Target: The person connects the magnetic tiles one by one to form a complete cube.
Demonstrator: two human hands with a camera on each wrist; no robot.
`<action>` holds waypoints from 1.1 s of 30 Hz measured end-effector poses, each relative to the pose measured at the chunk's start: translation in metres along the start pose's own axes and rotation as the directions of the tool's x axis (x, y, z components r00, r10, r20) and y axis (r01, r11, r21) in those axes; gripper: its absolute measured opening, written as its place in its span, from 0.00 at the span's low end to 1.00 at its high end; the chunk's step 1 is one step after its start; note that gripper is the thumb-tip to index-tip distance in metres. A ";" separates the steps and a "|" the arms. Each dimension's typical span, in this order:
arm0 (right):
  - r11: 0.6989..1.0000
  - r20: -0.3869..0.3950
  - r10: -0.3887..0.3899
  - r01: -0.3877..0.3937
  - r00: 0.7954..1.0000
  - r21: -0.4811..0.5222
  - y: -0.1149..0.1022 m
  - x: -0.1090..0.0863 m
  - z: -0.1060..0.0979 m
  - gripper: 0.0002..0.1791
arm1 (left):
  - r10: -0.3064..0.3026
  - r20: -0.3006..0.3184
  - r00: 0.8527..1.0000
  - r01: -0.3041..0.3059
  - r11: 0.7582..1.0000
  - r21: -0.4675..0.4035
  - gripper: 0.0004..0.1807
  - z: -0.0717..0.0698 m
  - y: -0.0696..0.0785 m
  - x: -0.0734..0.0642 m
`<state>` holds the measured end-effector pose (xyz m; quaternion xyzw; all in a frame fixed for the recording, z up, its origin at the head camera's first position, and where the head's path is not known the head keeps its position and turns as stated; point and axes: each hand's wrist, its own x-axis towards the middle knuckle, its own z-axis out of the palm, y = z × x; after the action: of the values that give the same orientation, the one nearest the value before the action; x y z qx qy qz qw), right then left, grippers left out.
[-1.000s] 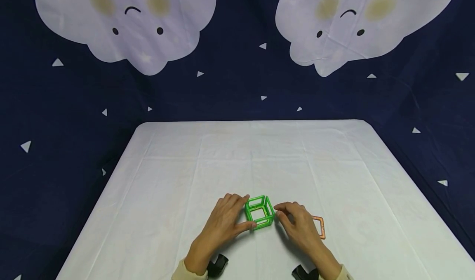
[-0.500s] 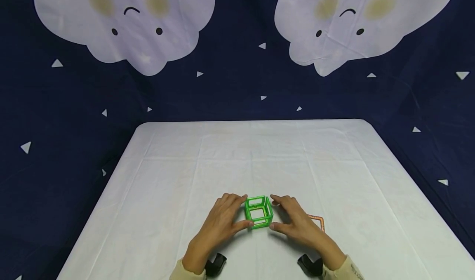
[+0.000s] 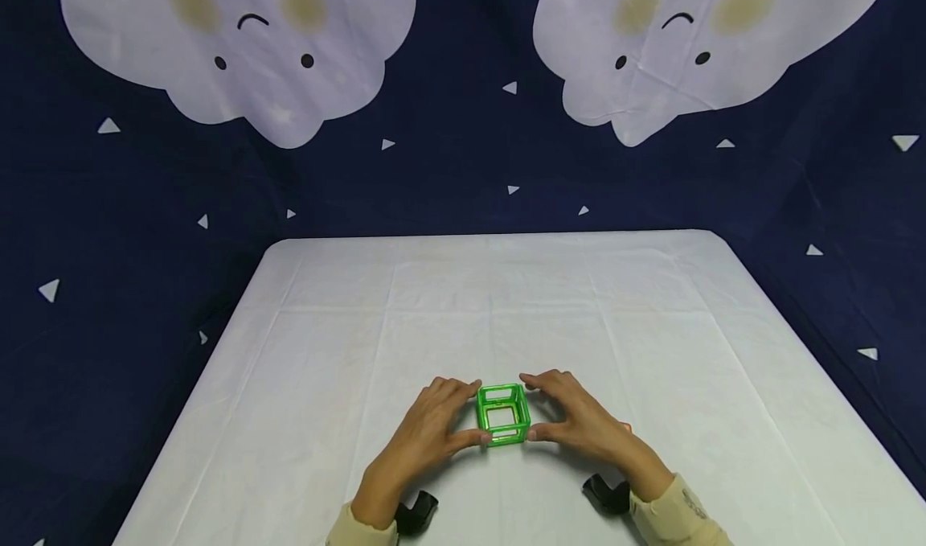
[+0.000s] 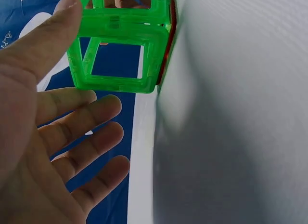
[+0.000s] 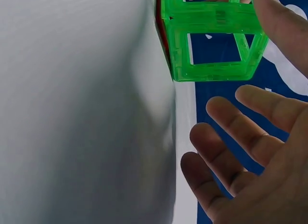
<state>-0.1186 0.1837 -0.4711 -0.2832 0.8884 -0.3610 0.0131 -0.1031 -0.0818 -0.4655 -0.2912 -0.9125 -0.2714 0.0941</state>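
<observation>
A green cube built of open-framed magnetic tiles (image 3: 504,429) stands on the white table, with a red edge along its base in both wrist views. My left hand (image 3: 428,424) holds its left side, thumb at the near corner and index finger at the far one; the other fingers spread loose in the left wrist view. On the opposite side, my right hand (image 3: 579,419) has its thumb against the near right corner. Its index fingertip (image 5: 248,93) lies just off the cube, and the remaining fingers are loosely extended.
An orange square frame tile (image 3: 626,428) lies under my right wrist, almost wholly hidden. Black wrist mounts (image 3: 416,514) hang by both wrists. The white-covered table (image 3: 463,289) meets a dark blue cloth backdrop (image 3: 463,168) with cloud prints.
My right hand has spread its thumb and index finger and moved in toward the cube's right side, covering more of the orange tile. The cube has turned slightly squarer to view; my left hand stays beside it.
</observation>
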 end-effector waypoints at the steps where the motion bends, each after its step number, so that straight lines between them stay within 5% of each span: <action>1: 1.000 0.002 -0.004 0.004 1.000 -0.003 0.000 0.001 0.000 0.42 | 0.001 0.001 1.000 -0.001 1.000 -0.004 0.40 0.000 0.000 0.000; 16: 0.998 -0.064 -0.053 0.052 0.997 -0.025 0.000 0.004 0.005 0.38 | 0.030 0.030 0.999 -0.030 1.000 -0.007 0.40 -0.003 -0.005 0.008; 33: 0.996 -0.070 -0.028 0.022 0.997 -0.090 -0.005 0.003 0.007 0.42 | 0.023 0.079 0.997 -0.025 1.000 0.019 0.39 -0.007 -0.009 0.008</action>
<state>-0.1168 0.1755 -0.4724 -0.2815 0.8999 -0.3312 -0.0358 -0.1144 -0.0880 -0.4607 -0.3118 -0.9146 -0.2493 0.0640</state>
